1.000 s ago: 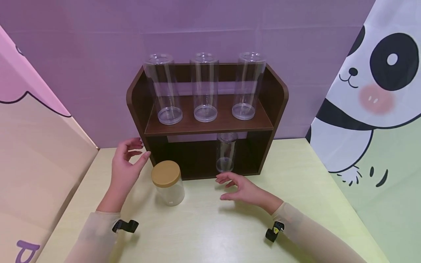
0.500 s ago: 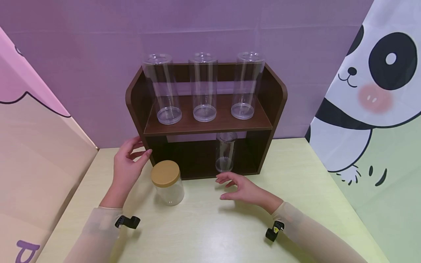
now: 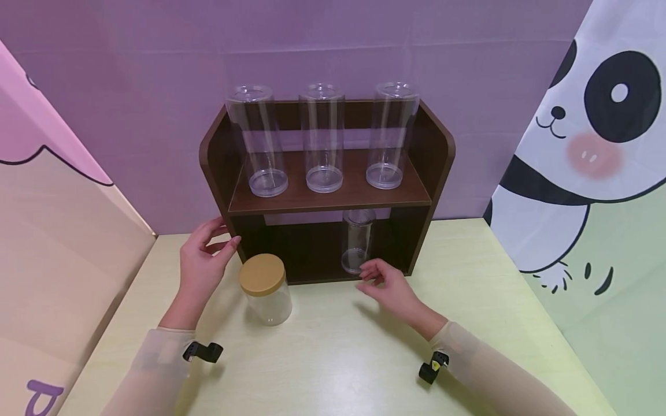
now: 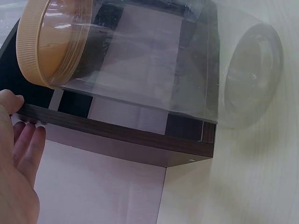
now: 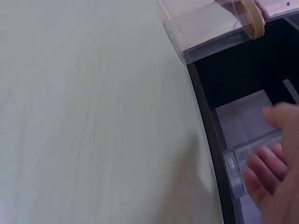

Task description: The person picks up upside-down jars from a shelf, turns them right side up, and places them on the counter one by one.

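Observation:
A dark brown two-tier shelf [image 3: 328, 209] stands on the table. My left hand [image 3: 204, 260] pinches its left side panel, the thumb on the front edge and the fingers [image 4: 32, 154] on the outer face. Just right of that hand stands a clear jar [image 3: 270, 306] with a tan lid [image 3: 262, 275]. On the lower tier, toward the right, is a small clear cylindrical container [image 3: 356, 242]. My right hand [image 3: 387, 286] hovers in front of it with bent, parted fingers and holds nothing; its fingers overlap the container in the right wrist view.
Three tall clear cylinders, a left one [image 3: 267, 144], a middle one [image 3: 324, 138] and a right one [image 3: 389, 138], stand on the upper tier. A purple backdrop [image 3: 156, 115] hangs behind the shelf. The pale table [image 3: 322, 358] extends in front.
My left hand has moved slightly right and closed on the shelf's side panel. My right hand has moved forward and right, toward the small container's base. The jar and cylinders stay put.

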The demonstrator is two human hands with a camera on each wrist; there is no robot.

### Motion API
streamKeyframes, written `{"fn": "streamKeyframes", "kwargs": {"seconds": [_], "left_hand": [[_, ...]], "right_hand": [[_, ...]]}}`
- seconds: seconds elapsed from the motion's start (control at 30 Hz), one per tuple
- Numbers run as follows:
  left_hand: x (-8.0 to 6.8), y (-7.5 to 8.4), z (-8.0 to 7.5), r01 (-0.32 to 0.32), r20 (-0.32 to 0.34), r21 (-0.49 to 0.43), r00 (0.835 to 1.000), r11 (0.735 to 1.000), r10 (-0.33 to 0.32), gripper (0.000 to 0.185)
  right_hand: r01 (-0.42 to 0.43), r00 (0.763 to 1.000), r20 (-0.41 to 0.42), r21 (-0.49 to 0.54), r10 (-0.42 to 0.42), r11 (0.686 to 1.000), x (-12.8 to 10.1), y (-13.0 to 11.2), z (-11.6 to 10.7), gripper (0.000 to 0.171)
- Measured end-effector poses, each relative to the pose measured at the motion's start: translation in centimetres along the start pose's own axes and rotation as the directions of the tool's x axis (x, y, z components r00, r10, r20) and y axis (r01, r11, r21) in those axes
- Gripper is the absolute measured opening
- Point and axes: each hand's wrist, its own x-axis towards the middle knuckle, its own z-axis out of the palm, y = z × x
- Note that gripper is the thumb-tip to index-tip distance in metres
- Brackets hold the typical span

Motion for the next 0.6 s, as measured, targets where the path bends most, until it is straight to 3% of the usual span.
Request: {"fn": "streamKeyframes", "kwargs": {"seconds": [0.1, 0.2, 0.6], "left_hand": [[0.0, 0.1, 0.0, 0.008, -0.002, 0.004, 1.000, 1.000, -0.008, 0.050], [-0.1, 0.2, 0.0, 0.020, -0.006, 0.013, 1.000, 1.000, -0.020, 0.050], [0.0, -0.1, 0.1, 0.001, -0.005, -0.018, 1.000, 1.000, -0.001, 0.050]], "right_hand": [[-0.030, 0.990, -0.137, -0.017, 0.027, 0.999, 0.4, 0.0, 0.1, 0.043], [-0.033, 0.977, -0.210, -0.027, 0.027, 0.999, 1.0, 0.1, 0.2, 0.052], [-0.045, 0.966, -0.251, 0.045, 0.055, 0.998, 3.4, 1.3, 1.1, 0.078]]}}
